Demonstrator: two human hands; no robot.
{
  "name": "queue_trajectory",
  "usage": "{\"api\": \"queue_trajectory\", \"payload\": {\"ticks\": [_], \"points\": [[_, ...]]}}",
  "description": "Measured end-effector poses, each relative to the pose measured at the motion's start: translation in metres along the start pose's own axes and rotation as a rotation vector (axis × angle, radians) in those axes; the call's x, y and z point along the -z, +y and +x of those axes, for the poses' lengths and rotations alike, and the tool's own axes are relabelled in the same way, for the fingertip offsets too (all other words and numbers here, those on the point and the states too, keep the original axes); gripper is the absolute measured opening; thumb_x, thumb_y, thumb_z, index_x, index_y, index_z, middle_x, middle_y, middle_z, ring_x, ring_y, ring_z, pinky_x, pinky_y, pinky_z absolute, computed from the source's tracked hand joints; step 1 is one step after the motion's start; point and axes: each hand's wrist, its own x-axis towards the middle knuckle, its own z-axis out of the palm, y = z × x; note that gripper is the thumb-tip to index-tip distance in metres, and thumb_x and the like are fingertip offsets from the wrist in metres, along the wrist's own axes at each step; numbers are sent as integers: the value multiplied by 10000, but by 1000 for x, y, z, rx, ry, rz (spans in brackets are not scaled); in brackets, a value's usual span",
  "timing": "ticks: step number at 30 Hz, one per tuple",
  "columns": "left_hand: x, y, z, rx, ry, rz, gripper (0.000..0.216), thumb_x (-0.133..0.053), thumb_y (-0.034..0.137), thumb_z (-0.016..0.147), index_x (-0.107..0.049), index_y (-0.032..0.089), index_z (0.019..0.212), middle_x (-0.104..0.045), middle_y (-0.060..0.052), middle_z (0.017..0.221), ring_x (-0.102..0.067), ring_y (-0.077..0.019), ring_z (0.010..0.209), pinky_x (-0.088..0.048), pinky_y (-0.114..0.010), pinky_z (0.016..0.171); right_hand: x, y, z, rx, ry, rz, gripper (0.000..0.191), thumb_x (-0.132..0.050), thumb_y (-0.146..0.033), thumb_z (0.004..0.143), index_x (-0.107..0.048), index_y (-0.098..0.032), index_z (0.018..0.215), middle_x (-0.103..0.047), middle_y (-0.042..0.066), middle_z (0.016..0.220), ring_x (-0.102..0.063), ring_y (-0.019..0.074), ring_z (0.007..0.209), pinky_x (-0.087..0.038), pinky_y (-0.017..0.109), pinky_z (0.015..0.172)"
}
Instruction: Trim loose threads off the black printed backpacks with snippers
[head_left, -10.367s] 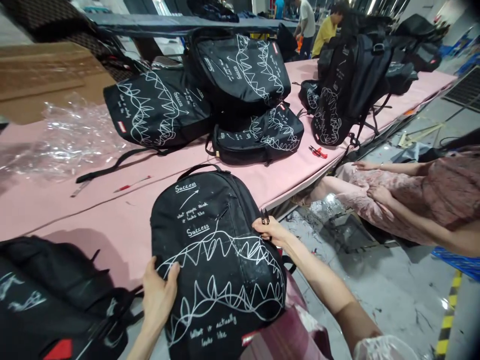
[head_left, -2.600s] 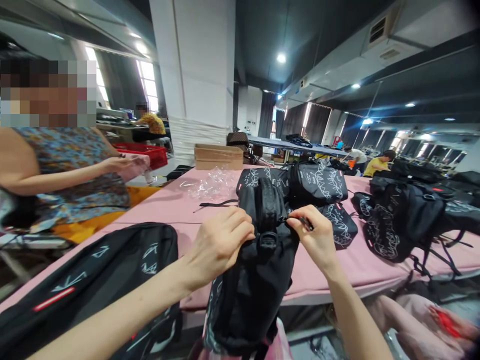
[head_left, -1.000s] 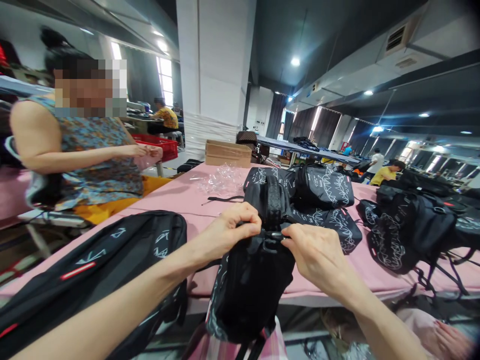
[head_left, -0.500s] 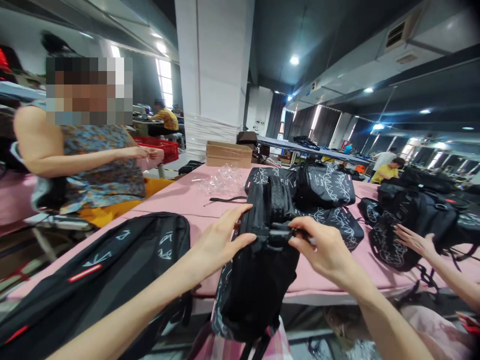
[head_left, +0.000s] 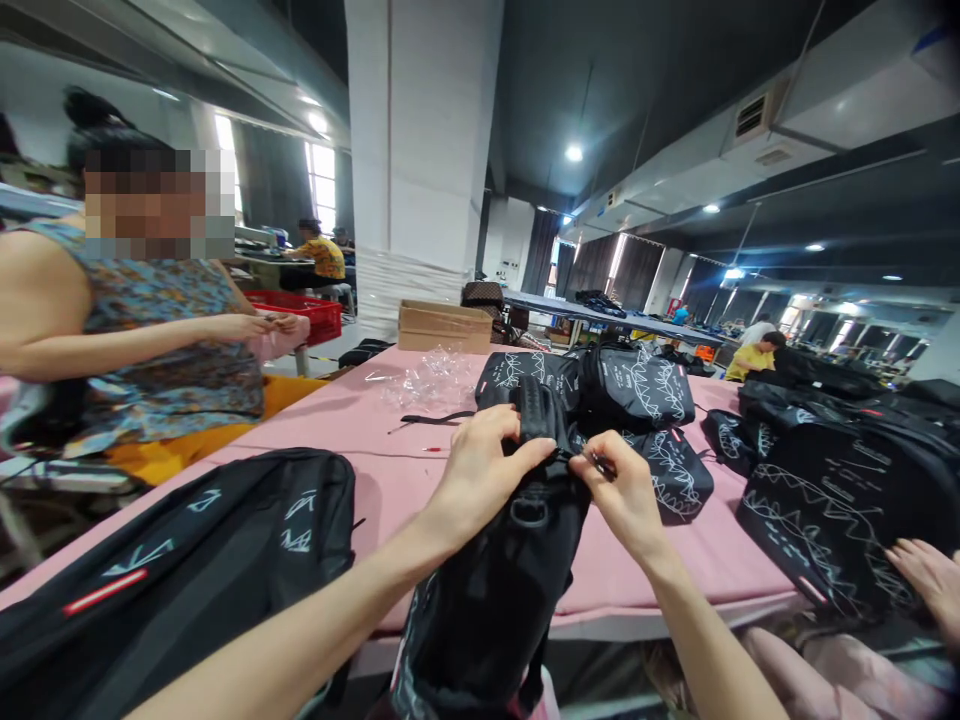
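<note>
A black backpack (head_left: 495, 590) stands upright in front of me, leaning on the edge of the pink table (head_left: 360, 430). My left hand (head_left: 484, 475) is closed on the fabric at the top of the backpack, by its padded handle (head_left: 536, 415). My right hand (head_left: 619, 495) pinches a small dark tool (head_left: 602, 463) right next to the left hand, at the top seam. A plastic ring (head_left: 529, 512) shows just below both hands.
Another black backpack (head_left: 187, 560) lies at my left. Several printed black backpacks (head_left: 637, 385) are piled mid-table, with crumpled clear plastic (head_left: 427, 378) and a cardboard box (head_left: 444, 325) behind. A seated person (head_left: 135, 330) works at the left. Another person's hand (head_left: 926, 575) rests on a backpack (head_left: 825, 515) at the right.
My left hand has gone from spread fingers to a grip on the backpack's top. My right hand has moved in closer. The person at right has pulled a backpack toward the table edge.
</note>
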Motion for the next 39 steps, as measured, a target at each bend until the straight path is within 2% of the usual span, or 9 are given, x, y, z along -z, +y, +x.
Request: {"api": "queue_trajectory", "payload": {"ticks": [5,11,14,16,18,21,25,34,39], "points": [[0,16,-5,-78,-179,-103,284,-548,367,738,-478,152,565,-565,-53,802,-525,-200,858,-409,-334,815,10,43,42,-74,221,-139,131,-568,-310,775,-574,-184,741,-573,23,806,-543,170,741,-389,280,677],[66,-21,47,-122,-618,-32,236,-557,387,746,-644,167,747,-607,-57,948,-529,-205,983,-394,-321,937,21,55,49,-152,227,-204,158,-598,-334,746,-593,-183,700,-599,21,812,-542,170,735,-362,278,669],[85,-46,71,-73,-334,207,318,-546,433,709,-660,151,802,-603,-90,974,-551,-241,944,-440,-364,875,18,45,32,-185,179,-132,229,-613,-394,744,-577,-182,662,-592,-3,694,-514,150,639,-325,265,605],[74,-47,69,-218,-18,407,345,-507,422,758,-656,161,929,-602,-101,1020,-548,-251,973,-428,-395,897,13,39,24,-196,167,-77,258,-609,-418,749,-576,-182,651,-577,-16,633,-491,137,587,-308,260,578],[47,-39,55,-469,143,572,313,-442,354,865,-622,194,1065,-599,-90,1078,-532,-233,1012,-417,-395,904,9,35,21,-208,156,-19,275,-596,-426,757,-569,-179,638,-563,-18,601,-479,133,564,-306,259,563],[-1,-23,30,-687,27,761,268,-476,296,903,-605,198,1117,-633,-65,1023,-527,-244,961,-418,-398,816,6,32,21,-221,147,46,280,-582,-421,771,-556,-178,636,-556,-13,596,-480,135,563,-320,260,562],[-35,-20,16,-633,73,901,331,-506,294,892,-574,156,1185,-624,-104,1030,-488,-312,1026,-360,-430,802,9,33,19,-206,162,20,261,-587,-404,775,-566,-179,647,-573,-3,616,-493,143,578,-340,266,576],[-34,-26,34,-608,152,1091,367,-475,348,901,-549,128,1185,-571,-101,867,-481,-282,877,-315,-368,668,1,35,25,-224,162,27,219,-589,-361,777,-577,-183,650,-585,-11,620,-520,142,590,-355,249,572],[-38,-17,49,-530,133,1051,271,-479,377,880,-618,154,945,-536,-93,791,-475,-269,814,-320,-371,672,2,33,35,-182,207,-338,89,-574,-224,755,-586,-180,680,-623,21,696,-561,167,642,-340,262,585]]}}
